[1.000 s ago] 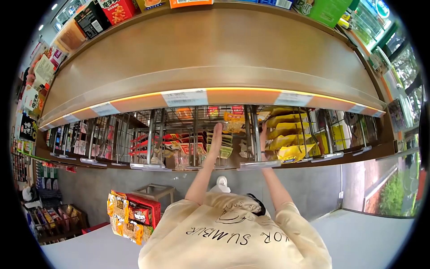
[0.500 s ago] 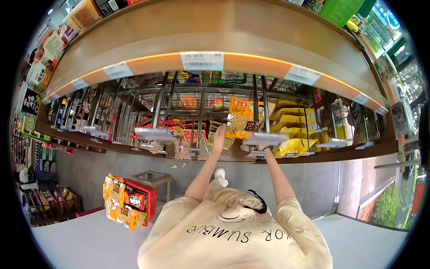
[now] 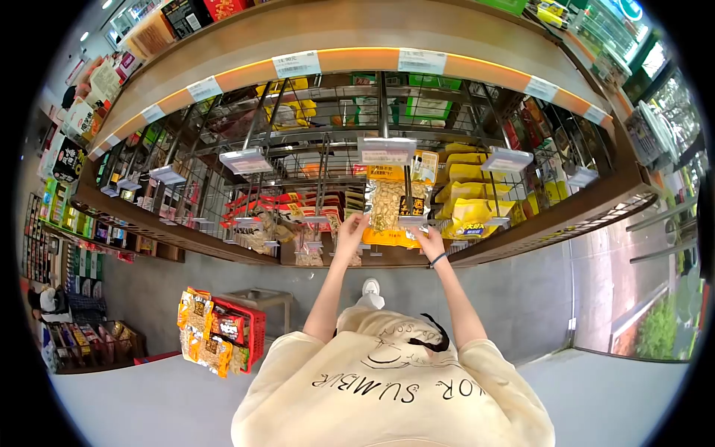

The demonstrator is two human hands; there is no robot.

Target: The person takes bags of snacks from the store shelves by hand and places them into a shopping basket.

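Observation:
An orange-and-clear snack bag [image 3: 387,206] hangs upright among the hooks of the lower rack, behind a price tag holder. My left hand [image 3: 352,229] is closed on its lower left edge. At its lower right corner, my right hand [image 3: 430,243], with a dark band on the wrist, is closed on the bag too. Yellow bags [image 3: 474,212] hang in a row just right of it. To the left, red bags [image 3: 324,211] hang on neighbouring hooks.
A brown shelf with a price-tag edge [image 3: 357,59] runs above the rack. On the floor side at lower left, a red basket [image 3: 257,335] holds orange and red snack bags beside a grey stool [image 3: 269,298]. Glass panels stand at the right.
The view has tilted so more of the hanging rack shows. Both hands have come back from deep in the rack, and the orange bag now stands between them nearer the front.

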